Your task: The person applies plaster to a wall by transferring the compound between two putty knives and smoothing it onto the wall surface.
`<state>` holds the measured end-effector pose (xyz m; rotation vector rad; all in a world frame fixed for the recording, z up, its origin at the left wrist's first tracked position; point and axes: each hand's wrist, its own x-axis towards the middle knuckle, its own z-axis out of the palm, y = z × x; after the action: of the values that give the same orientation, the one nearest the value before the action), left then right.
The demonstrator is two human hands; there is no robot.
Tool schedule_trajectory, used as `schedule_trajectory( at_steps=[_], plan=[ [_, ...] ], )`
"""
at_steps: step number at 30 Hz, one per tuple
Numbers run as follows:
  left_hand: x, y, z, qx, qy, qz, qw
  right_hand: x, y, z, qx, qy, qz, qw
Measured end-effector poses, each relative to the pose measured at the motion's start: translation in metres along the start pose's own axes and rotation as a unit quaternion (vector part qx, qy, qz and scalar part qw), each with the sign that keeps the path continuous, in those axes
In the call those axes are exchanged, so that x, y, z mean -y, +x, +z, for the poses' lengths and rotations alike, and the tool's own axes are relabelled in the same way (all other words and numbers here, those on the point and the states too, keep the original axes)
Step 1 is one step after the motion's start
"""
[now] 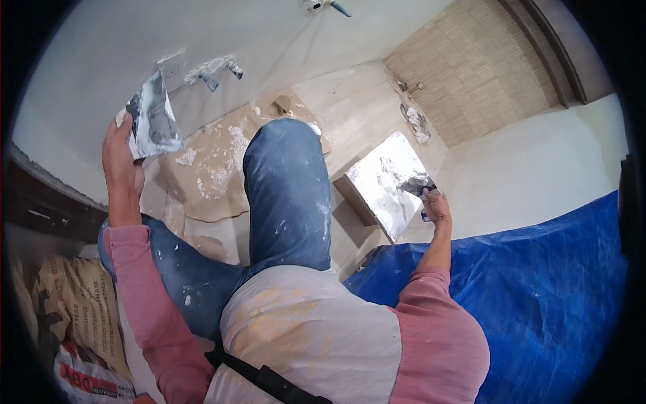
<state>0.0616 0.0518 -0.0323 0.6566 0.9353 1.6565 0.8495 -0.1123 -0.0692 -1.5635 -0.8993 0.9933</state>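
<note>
Left hand (122,160): clamped on plate (158,118), long axis nearly upright
Right hand (437,206): closed on dark tool (418,184)
Putty (387,167): on board (393,214), left of tool; right hand is nearer

head fisheye | on wearer's head | facing down, forward | close above torso (313,323) | wall (222,34) farther off

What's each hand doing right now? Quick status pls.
Left hand: closed, holding a shiny, smeared plate by its edge.
Right hand: closed, holding a small smeared tool at the white board; contact unclear.
</note>
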Motion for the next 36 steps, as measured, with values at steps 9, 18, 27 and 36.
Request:
schedule_trajectory(
  at_steps=[9, 18, 27, 36],
  plan=[
    [0.015, 0.0, 0.003, 0.054, -0.033, -0.049, 0.997, 0.019, 0.044, 0.041, 0.024, 0.354, -0.127, 0.926],
    [0.053, -0.017, 0.039, 0.066, -0.111, -0.034, 0.991, 0.139, 0.065, 0.251, 0.215, 0.326, -0.149, 0.909],
    [0.054, -0.033, 0.077, 0.042, -0.189, -0.056, 0.979, 0.206, 0.019, 0.485, 0.481, 0.177, -0.184, 0.839],
    [0.027, -0.037, 0.053, -0.118, -0.244, 0.04, 0.962, 0.209, -0.03, 0.565, 0.483, 0.034, -0.328, 0.811]
  ],
)
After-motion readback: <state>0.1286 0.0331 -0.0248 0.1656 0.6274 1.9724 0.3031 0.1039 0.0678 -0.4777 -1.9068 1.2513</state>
